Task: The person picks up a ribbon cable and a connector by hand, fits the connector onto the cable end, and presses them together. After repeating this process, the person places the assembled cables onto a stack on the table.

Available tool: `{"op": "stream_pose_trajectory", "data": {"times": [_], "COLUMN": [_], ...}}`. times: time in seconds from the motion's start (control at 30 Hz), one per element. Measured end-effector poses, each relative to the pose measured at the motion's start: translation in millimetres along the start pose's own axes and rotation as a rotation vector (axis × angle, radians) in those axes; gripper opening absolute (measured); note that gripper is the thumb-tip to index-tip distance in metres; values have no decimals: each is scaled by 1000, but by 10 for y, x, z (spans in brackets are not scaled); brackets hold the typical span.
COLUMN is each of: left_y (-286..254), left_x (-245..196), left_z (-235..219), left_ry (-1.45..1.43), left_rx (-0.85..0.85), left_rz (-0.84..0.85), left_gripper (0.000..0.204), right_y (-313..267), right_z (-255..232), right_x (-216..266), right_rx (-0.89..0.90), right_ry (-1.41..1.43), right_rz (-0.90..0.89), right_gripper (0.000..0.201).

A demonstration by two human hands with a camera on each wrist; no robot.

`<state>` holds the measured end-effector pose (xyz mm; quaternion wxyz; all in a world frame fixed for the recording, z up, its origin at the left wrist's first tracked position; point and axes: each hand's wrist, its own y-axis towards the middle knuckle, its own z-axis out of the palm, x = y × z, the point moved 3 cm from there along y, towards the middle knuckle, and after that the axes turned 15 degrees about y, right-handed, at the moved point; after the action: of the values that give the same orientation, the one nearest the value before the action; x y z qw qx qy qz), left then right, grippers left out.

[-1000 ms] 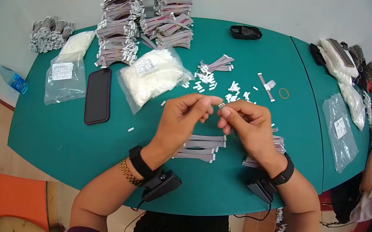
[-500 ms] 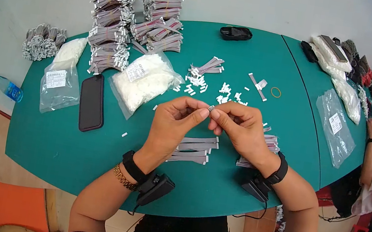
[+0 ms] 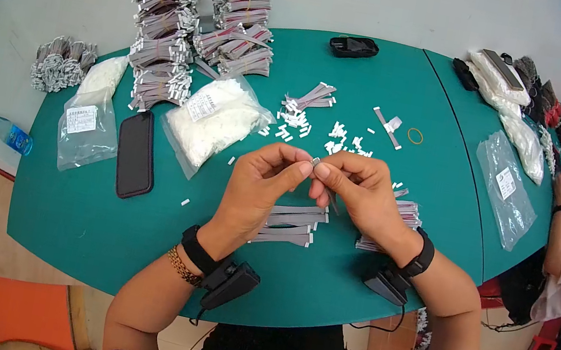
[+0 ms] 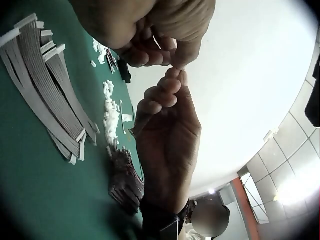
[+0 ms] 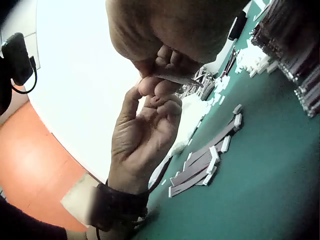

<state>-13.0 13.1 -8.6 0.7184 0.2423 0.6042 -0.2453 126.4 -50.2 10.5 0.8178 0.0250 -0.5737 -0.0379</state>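
Observation:
The left hand (image 3: 256, 186) and the right hand (image 3: 363, 192) meet fingertip to fingertip above the green table, pinching the small connector end (image 3: 315, 162) of a grey ribbon cable between them. In the right wrist view a stretch of that cable (image 5: 177, 79) runs out from under the right hand's fingers. Below the hands lie several grey ribbon cables (image 3: 289, 235) with white ends. A stack of cables (image 3: 407, 215) is beside the right wrist. Loose white connectors (image 3: 338, 133) are scattered beyond the fingertips.
Tall cable bundles (image 3: 165, 44), a bag of white pieces (image 3: 212, 119), a phone (image 3: 137, 155) and a bottle (image 3: 8, 132) are on the left. A black pouch (image 3: 354, 47) lies at the back. On the right are an empty bag (image 3: 507, 187) and another person's arm (image 3: 557, 236).
The view has shifted slightly, and both hands appear a little further left. The fingertips have closed together on the connector end, and some cable now shows below the right fingers.

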Motion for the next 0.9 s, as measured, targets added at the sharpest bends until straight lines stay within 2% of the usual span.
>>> {"op": "stream_pose_trajectory", "data": {"times": [0.4,0.9], "left_y": [-23,-29], "left_x": [29,2], "left_z": [34,30], "left_ry": [-109,4], "left_rx": [-12,-83], "left_rz": [-43,-19], "left_gripper": [11,13], "right_y": [-2,15], "right_z": [12,10], "right_x": [-39,13], "right_rx": [1,28], "right_ry": [72,7], "right_rz": [20,42], "right_gripper": [20,14]}}
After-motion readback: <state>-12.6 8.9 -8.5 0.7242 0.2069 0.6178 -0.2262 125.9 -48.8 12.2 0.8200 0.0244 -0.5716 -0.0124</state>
